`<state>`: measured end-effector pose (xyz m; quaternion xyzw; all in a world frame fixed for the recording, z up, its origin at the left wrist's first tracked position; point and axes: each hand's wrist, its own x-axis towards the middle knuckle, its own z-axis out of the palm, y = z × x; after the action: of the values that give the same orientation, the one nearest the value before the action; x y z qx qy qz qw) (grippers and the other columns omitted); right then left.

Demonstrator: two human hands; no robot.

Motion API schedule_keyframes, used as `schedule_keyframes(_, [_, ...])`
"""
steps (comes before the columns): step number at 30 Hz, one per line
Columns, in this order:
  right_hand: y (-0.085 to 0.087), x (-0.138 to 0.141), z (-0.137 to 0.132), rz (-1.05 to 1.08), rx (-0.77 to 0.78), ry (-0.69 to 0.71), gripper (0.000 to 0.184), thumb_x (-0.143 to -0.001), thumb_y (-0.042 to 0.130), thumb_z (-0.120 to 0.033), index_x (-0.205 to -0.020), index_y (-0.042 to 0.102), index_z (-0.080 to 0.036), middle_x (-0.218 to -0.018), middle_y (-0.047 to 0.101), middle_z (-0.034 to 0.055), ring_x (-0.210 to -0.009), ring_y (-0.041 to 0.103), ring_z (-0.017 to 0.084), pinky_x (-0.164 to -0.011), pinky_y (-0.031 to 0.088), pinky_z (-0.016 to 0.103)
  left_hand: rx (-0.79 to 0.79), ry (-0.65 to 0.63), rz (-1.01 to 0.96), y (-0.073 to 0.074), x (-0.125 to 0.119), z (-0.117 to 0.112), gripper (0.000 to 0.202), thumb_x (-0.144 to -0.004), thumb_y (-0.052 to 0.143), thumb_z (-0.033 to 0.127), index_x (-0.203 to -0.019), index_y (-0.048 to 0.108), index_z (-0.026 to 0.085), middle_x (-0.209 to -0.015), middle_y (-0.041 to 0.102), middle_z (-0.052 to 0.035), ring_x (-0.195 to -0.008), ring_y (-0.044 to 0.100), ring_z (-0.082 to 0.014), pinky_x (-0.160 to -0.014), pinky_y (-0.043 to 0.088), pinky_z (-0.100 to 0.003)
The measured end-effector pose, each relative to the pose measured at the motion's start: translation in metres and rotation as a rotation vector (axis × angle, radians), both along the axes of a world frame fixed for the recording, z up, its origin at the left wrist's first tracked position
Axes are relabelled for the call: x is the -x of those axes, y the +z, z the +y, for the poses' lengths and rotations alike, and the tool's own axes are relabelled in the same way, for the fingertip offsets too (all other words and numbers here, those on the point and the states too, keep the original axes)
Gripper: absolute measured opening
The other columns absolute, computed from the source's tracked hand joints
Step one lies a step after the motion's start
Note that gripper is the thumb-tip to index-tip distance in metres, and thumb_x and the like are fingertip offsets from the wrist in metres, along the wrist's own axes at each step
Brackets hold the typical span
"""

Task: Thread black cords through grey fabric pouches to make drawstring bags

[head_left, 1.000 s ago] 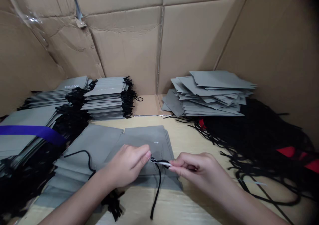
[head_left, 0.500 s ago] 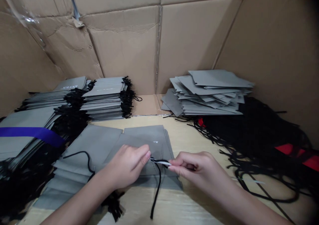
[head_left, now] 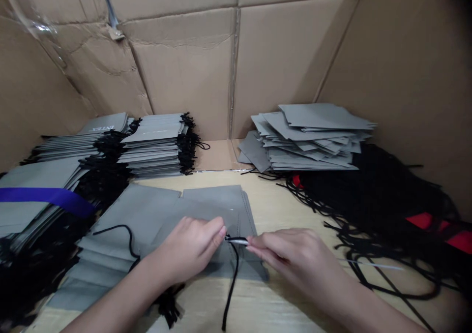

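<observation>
My left hand [head_left: 195, 242] is closed, thumb pressed on the fingers, at the edge of a grey fabric pouch [head_left: 236, 220]. Most of what lies in its grip is hidden. My right hand [head_left: 291, 252] pinches a black cord [head_left: 233, 279] together with a thin pale strip [head_left: 239, 242], whose kind I cannot make out. Between the two hands the cord and strip run a short way, and the cord's free end hangs down over the table. Under and left of my left hand, several grey fabric pouches [head_left: 143, 202] lie overlapped, one with a black cord on top.
Neat stacks of corded grey pouches [head_left: 155, 146] stand at the back left, and a purple band [head_left: 47, 197] crosses one nearer stack. Loose grey pouches [head_left: 313, 136] are piled at the back right beside a heap of black cords [head_left: 383, 190]. Cardboard walls [head_left: 184, 72] surround the table [head_left: 280, 298].
My right hand has moved slightly left and turned, bringing its fingertips closer to my left hand. The pale loop between the hands has narrowed. My left hand has barely moved.
</observation>
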<state>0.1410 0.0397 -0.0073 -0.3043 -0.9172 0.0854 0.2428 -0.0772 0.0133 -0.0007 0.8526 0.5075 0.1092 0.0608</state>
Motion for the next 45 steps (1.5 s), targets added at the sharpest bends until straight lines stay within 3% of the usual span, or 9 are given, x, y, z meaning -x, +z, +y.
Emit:
schedule_keyframes(3, [0.002,0.002,0.000,0.037,0.086,-0.031,0.024,-0.089,0.046,-0.029,-0.072,0.060,-0.020,-0.062,0.064,-0.0001,-0.052,0.056,0.010,-0.051,0.036,0.020,-0.025,0.050,-0.076,0.002,-0.002,-0.003,0.017,-0.093,0.030,0.034,-0.095,0.043,0.022,-0.074,0.060,0.0017,-0.065,0.057,-0.0159,-0.057,0.037,-0.025])
schedule_keyframes(5, [0.002,0.002,0.000,0.085,0.168,-0.073,0.020,-0.088,0.048,-0.030,-0.078,0.063,-0.020,-0.068,0.067,0.0001,-0.056,0.059,0.011,-0.053,0.039,0.019,-0.100,0.105,-0.124,0.003,-0.001,-0.004,0.023,-0.089,0.040,0.037,-0.106,0.039,0.022,-0.084,0.061,-0.0002,-0.073,0.059,-0.0167,-0.060,0.040,-0.025])
schedule_keyframes(10, [-0.003,0.003,0.003,0.167,0.286,-0.141,0.017,-0.085,0.053,-0.031,-0.079,0.066,-0.021,-0.067,0.068,-0.0010,-0.054,0.058,0.011,-0.050,0.039,0.019,-0.274,0.159,-0.105,-0.001,-0.001,-0.005,0.015,-0.086,0.047,0.037,-0.086,0.046,0.022,-0.080,0.057,0.0002,-0.068,0.058,-0.0147,-0.058,0.040,-0.025])
schedule_keyframes(16, [-0.008,0.005,0.007,0.236,0.361,-0.164,0.016,-0.082,0.056,-0.029,-0.077,0.067,-0.019,-0.063,0.066,-0.0016,-0.052,0.056,0.010,-0.048,0.038,0.018,-0.243,0.228,-0.164,-0.004,-0.005,-0.011,0.016,-0.083,0.053,0.031,-0.095,0.046,0.023,-0.087,0.057,-0.0005,-0.078,0.059,-0.0173,-0.063,0.044,-0.026])
schedule_keyframes(22, [-0.011,0.009,0.006,0.249,0.393,-0.169,0.017,-0.082,0.056,-0.030,-0.076,0.067,-0.019,-0.063,0.066,-0.0011,-0.053,0.056,0.010,-0.048,0.039,0.019,-0.161,0.292,-0.157,-0.004,-0.007,-0.015,0.012,-0.082,0.055,0.028,-0.090,0.047,0.023,-0.087,0.058,-0.0008,-0.074,0.061,-0.0185,-0.061,0.046,-0.028])
schedule_keyframes(32, [-0.010,0.010,0.003,0.243,0.382,-0.168,0.015,-0.082,0.056,-0.029,-0.077,0.066,-0.020,-0.068,0.069,-0.0011,-0.055,0.059,0.011,-0.051,0.042,0.019,-0.115,0.378,-0.265,-0.017,-0.007,-0.011,0.011,-0.082,0.053,0.027,-0.078,0.045,0.023,-0.079,0.068,-0.0007,-0.065,0.064,-0.0178,-0.053,0.045,-0.024])
schedule_keyframes(45, [-0.013,0.009,0.004,0.182,0.294,-0.155,0.019,-0.085,0.052,-0.031,-0.077,0.065,-0.020,-0.066,0.068,-0.0006,-0.055,0.060,0.012,-0.052,0.042,0.019,-0.113,0.257,-0.282,-0.014,-0.010,-0.011,0.007,-0.087,0.045,0.021,-0.082,0.049,0.022,-0.086,0.065,-0.0018,-0.076,0.062,-0.0179,-0.064,0.045,-0.026])
